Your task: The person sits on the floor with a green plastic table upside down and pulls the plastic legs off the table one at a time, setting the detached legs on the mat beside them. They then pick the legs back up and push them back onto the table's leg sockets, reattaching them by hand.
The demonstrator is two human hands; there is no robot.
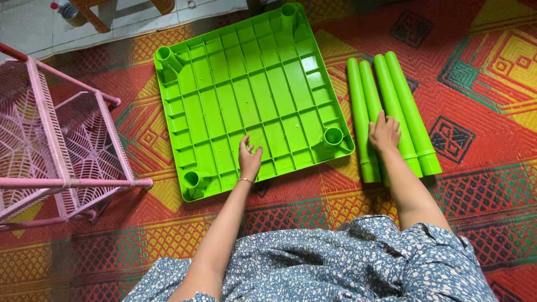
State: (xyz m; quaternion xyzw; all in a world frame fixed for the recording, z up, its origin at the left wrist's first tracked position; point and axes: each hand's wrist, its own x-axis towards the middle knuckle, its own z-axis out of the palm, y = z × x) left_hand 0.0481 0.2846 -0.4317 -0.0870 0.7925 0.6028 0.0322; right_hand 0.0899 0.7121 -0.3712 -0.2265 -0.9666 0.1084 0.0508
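Red, yellow and green patterned matting (pixel 486 67) covers the floor, seen from the head camera. On it lies a bright green square plastic panel (pixel 251 98), ribbed underside up, with a round socket at each corner. The left hand (pixel 249 157) rests on the panel's near edge, fingers loosely spread, gripping nothing. Just beside the panel lie four green tubes (pixel 391 106), side by side. The right hand (pixel 384 133) lies open across them. A pink plastic rack (pixel 56 140) stands at the left.

Bright, even daylight; soft short shadows; sharp focus; slight wide-angle edge bending.
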